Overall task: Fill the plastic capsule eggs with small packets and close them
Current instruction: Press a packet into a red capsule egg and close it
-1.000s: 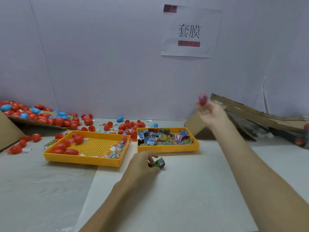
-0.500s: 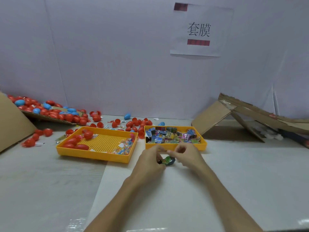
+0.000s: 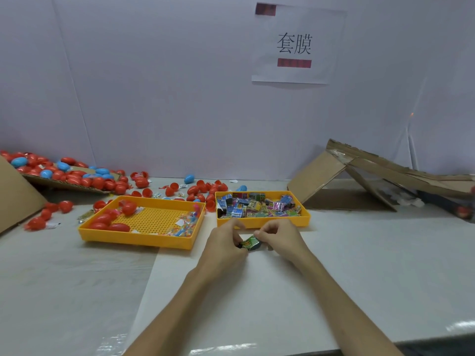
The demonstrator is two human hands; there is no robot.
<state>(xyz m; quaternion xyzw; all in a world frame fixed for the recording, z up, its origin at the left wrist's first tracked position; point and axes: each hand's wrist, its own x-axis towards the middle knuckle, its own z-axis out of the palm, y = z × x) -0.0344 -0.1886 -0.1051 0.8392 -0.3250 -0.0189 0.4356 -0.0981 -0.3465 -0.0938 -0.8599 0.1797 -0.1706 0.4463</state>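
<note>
A small green packet [image 3: 251, 243] is pinched between my left hand [image 3: 226, 246] and my right hand [image 3: 280, 240], low over the white table just in front of the right tray. That orange tray [image 3: 262, 221] holds several coloured packets [image 3: 253, 206]. The larger orange tray [image 3: 133, 236] to the left holds a few red capsule eggs [image 3: 110, 223] and tiny bagged toys [image 3: 186, 226]. No egg shows in either hand.
Red and blue eggs [image 3: 72, 176] lie scattered across a cardboard sheet and the table at the back left. A collapsed cardboard box [image 3: 372, 181] leans at the back right. A paper sign [image 3: 295, 44] hangs on the white wall.
My right hand, which held a red egg up at the right, no longer holds it and has come down to the packet. Both hands now grip the green packet.
</note>
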